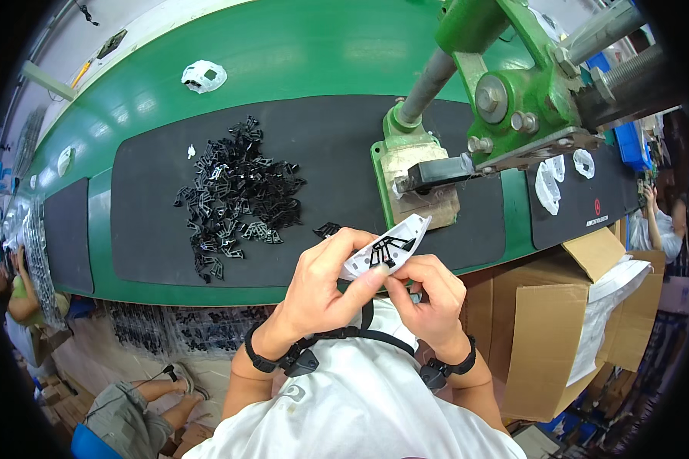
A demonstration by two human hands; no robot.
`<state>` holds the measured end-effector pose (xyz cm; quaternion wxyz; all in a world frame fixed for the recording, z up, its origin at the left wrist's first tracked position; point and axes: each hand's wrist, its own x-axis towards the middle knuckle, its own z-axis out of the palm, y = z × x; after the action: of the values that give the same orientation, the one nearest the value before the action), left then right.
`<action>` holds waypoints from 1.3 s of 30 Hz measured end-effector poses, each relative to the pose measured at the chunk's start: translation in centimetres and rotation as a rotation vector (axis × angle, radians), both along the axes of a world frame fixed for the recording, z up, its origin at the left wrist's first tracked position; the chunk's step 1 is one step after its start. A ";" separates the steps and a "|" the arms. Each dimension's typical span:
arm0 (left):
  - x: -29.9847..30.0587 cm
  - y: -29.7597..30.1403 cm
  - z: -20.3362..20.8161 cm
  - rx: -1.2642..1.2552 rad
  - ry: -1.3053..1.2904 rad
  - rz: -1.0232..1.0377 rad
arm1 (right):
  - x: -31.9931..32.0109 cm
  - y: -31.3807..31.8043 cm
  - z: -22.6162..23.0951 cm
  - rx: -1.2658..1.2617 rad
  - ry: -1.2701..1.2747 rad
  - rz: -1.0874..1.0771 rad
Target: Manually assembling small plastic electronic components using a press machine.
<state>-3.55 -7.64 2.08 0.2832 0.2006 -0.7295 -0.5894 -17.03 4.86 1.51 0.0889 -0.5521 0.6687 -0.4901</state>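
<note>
A white curved plastic shell (400, 237) is held in front of my chest, with a black branched clip (389, 250) lying in its hollow. My left hand (321, 287) grips the shell from below and the left, thumb pressing toward the clip. My right hand (430, 294) pinches the shell's lower edge, its fingertips at the black clip. A heap of the same black clips (237, 199) lies on the black mat (329, 130) to the left.
A green hand press (513, 99) with a long lever stands on the green bench (298, 53) at right. White shells (547, 183) lie beside it, another white shell (204, 76) farther back. Open cardboard boxes (543, 336) stand at lower right. Other people sit at both sides.
</note>
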 end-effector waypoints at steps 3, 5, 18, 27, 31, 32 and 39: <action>0.0 0.2 -0.4 -0.032 -0.022 0.004 | -0.2 0.3 0.4 0.043 -0.151 0.031; 0.0 0.3 -0.4 -0.024 -0.048 0.017 | -0.7 0.8 0.8 0.033 -0.349 0.102; -0.4 -0.6 -0.8 -0.283 -0.028 -0.009 | -7.3 6.0 7.9 0.629 0.098 0.296; -4.9 -2.7 2.7 -0.382 0.014 -0.134 | -9.9 5.3 8.4 -0.022 0.008 -0.345; -6.5 -2.6 1.9 -0.374 0.040 -0.153 | -7.5 1.7 6.0 0.074 -0.059 -0.233; -6.9 -2.5 2.1 -0.349 0.059 -0.151 | -7.9 1.2 5.4 0.040 0.058 -0.134; -8.4 -2.4 1.4 -0.344 0.071 -0.036 | -9.3 -0.6 3.1 -0.039 -0.004 -0.132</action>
<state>-11.94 -10.02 3.52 0.3281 0.1154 -0.8126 -0.4677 -26.33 4.26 4.64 0.0472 -0.5074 0.6938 -0.5089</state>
